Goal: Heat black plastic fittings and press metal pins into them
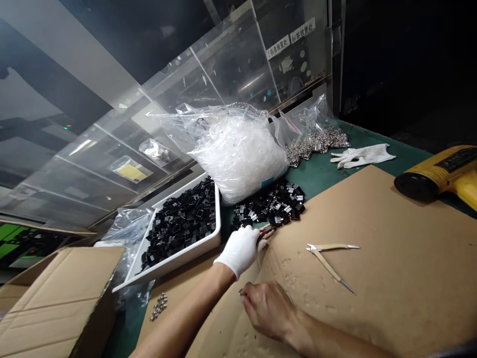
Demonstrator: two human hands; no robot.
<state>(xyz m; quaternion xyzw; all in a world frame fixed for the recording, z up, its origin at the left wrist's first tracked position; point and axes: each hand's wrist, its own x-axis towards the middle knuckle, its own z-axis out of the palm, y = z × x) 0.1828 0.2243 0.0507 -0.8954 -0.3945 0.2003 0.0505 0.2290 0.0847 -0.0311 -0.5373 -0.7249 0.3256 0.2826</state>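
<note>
On the cardboard [376,308], my gloved left hand [240,251] grips red-handled pliers [267,230] tight to keep them steady, and my bare right hand [266,311] pinches a tiny silver bit [240,292] between narrow fingers, close to black parts [269,208] heaped beside a white tray [175,261].

Small cutters with red handles [267,230] stick out of the white-gloved left hand [239,250], on the far side — the bare right hand [266,311], nearer, pinches a tiny silver bit [240,292].
</note>
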